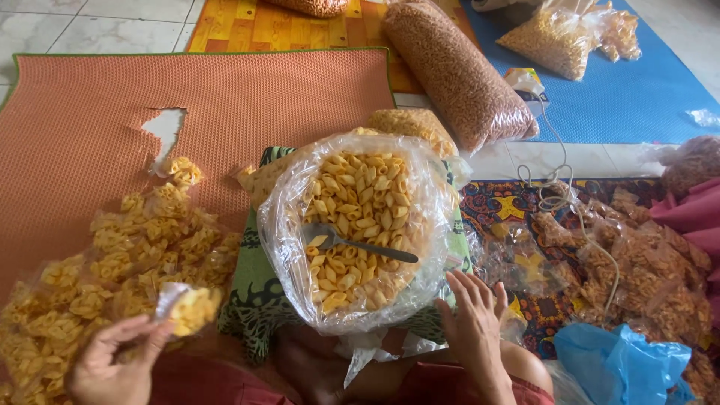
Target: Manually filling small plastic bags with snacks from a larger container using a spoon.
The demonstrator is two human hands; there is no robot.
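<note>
- small clear plastic packet of yellow shell-shaped snacks (191,309) sits at lower left, pinched between thumb and fingers of the left hand (116,364), wrist cut off by the frame edge
- right hand (474,322), fingers spread, rests against the big open clear bag of snacks (360,225)
- metal spoon (352,241) lies half buried inside
- pile of filled packets (112,262) covers the orange mat (225,97)

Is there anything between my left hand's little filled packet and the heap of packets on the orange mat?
Nothing visible. The left hand holds the small filled packet right at the edge of the pile of packets on the orange mat, with no object between them.
</note>
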